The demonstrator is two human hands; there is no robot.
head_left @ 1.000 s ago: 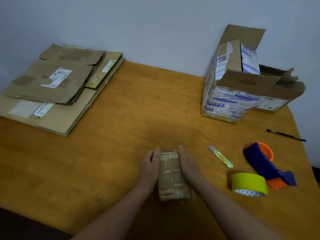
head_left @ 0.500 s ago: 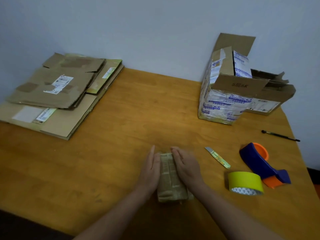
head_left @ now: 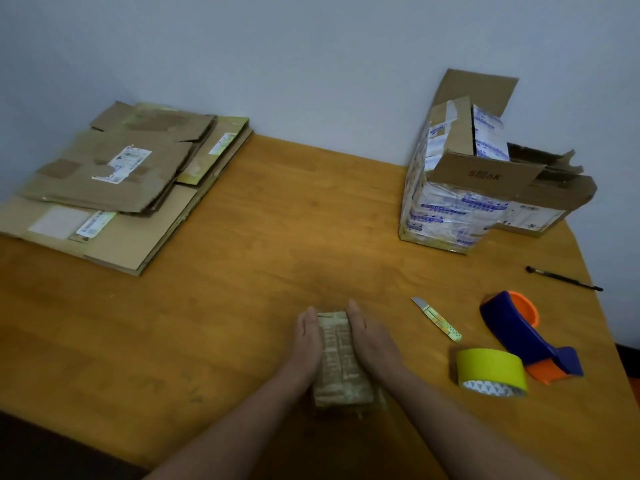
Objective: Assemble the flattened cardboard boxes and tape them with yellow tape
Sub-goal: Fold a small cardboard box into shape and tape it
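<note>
Fingers (head_left: pixel 309 318) straight, both hands squaring up the small cardboard box (head_left: pixel 341 362)

Flat against opposite sides of the box lie the left hand (head_left: pixel 306 337) and the right hand (head_left: pixel 370 341), gripping nothing, at the near middle of the worktop (head_left: pixel 277 244). Press evenly so the walls stand square. Then steady the box with 1 hand while the other reaches for the yellow tape (head_left: pixel 491 368), near on the right.
</note>
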